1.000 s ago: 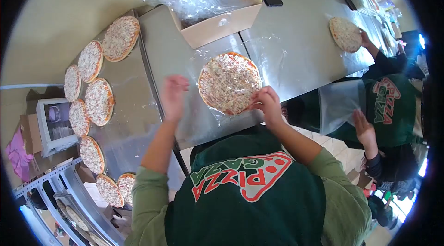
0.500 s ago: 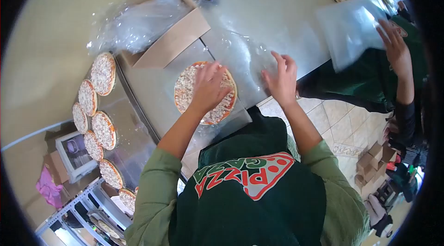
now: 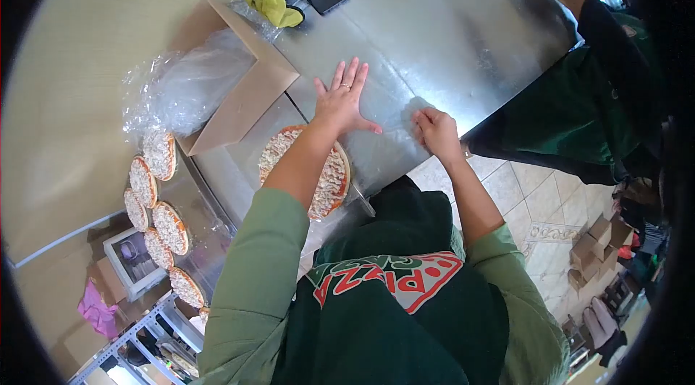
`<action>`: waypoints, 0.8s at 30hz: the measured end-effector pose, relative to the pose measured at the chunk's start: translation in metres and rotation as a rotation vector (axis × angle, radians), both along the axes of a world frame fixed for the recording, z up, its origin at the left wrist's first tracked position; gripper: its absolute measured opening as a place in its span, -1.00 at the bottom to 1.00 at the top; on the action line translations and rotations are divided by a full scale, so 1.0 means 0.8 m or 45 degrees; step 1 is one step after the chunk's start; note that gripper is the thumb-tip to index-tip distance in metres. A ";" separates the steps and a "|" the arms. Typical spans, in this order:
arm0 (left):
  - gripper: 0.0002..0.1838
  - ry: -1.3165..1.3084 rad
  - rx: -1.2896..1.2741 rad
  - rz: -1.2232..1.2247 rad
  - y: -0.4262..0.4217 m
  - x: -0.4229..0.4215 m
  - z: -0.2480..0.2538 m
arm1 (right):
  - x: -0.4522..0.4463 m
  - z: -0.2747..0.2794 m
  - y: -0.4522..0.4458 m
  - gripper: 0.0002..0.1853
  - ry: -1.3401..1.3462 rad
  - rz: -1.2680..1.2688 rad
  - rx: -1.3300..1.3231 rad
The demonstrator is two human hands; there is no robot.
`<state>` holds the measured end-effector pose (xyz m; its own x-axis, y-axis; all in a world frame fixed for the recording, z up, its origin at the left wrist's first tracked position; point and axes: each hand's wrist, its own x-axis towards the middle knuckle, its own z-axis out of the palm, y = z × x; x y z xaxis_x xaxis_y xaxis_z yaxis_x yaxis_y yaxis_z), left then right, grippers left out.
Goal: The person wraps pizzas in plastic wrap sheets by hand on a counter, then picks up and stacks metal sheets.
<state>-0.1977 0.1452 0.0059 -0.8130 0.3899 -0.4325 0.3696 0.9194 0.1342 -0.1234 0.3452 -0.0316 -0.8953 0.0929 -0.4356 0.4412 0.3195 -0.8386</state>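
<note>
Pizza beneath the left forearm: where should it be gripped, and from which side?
Probably best by the crust rim, coming in low from left and right and supporting it underneath. The pizza lies flat and round, topping up, so gripping from above could disturb the shredded topping. The left forearm crosses over it, so clear that first.

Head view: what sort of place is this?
Probably a pizza-making or packing workroom: topped pizzas laid out on metal tables, an open cardboard box of clear plastic, and a dark green apron lettered PIZZA.
</note>
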 end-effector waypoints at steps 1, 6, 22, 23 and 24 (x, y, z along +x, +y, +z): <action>0.34 -0.032 -0.039 0.011 0.003 -0.004 0.004 | 0.000 0.000 0.001 -0.75 -0.010 -0.003 -0.002; 0.11 0.302 0.286 0.053 -0.015 0.000 0.013 | 0.002 0.013 -0.009 -0.81 0.414 0.025 0.325; -0.71 -0.149 0.654 -0.004 -0.235 0.358 -0.007 | 0.149 0.021 -0.254 -0.82 0.781 1.391 0.499; -0.72 0.039 0.746 0.025 -0.231 0.347 -0.004 | 0.150 0.022 -0.254 -0.81 0.783 1.407 0.532; -0.72 0.227 0.833 0.054 -0.223 0.329 -0.001 | 0.156 0.012 -0.254 -0.78 0.798 1.331 0.409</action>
